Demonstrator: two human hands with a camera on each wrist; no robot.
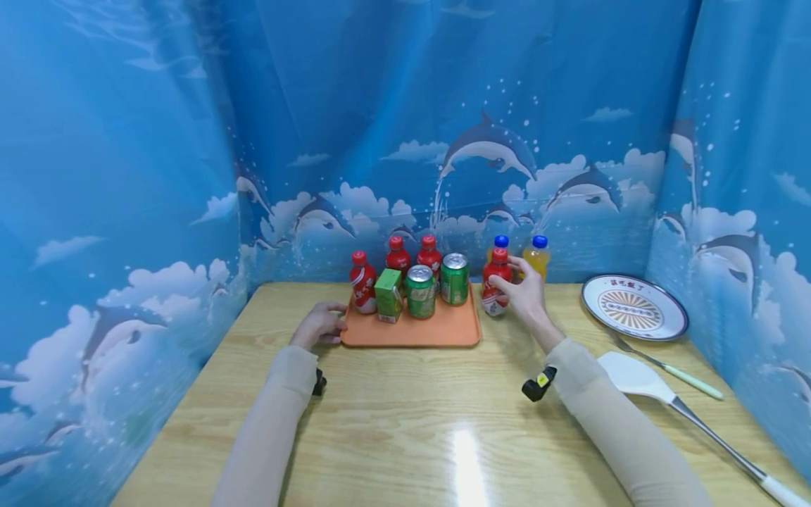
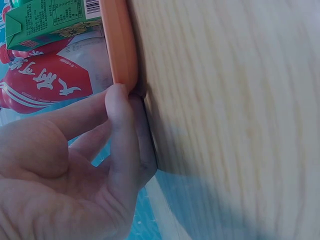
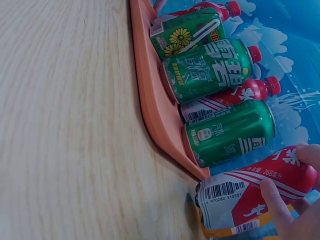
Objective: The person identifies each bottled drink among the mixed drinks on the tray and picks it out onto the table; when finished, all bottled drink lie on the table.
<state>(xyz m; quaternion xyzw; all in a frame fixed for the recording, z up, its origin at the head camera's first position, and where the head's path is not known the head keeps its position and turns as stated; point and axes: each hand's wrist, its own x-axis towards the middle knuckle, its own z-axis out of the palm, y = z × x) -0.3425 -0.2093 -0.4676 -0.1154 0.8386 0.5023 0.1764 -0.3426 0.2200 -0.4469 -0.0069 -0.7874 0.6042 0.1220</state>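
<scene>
My left hand [image 1: 319, 324] is at the left end of an orange tray [image 1: 412, 339]; in the left wrist view its thumb and fingers pinch the tray's corner. Just off the tray's right end, my right hand [image 1: 529, 294] grips a red-labelled drink bottle [image 3: 240, 195] round its upper part. The bottle is nearly upright; whether its base touches the table I cannot tell. On the tray stand a green drink carton [image 1: 388, 296], two green soda cans [image 1: 421, 294], and three more red bottles [image 1: 363, 283], two of them partly hidden behind the cans and carton.
Two orange drink bottles [image 1: 538, 256] with blue caps stand behind my right hand, one mostly hidden. To the right lie a patterned plate [image 1: 630, 308], a fork [image 1: 690, 380] with a pale green handle and a white spatula [image 1: 636, 373]. A blue dolphin curtain [image 1: 380, 141] surrounds the wooden table.
</scene>
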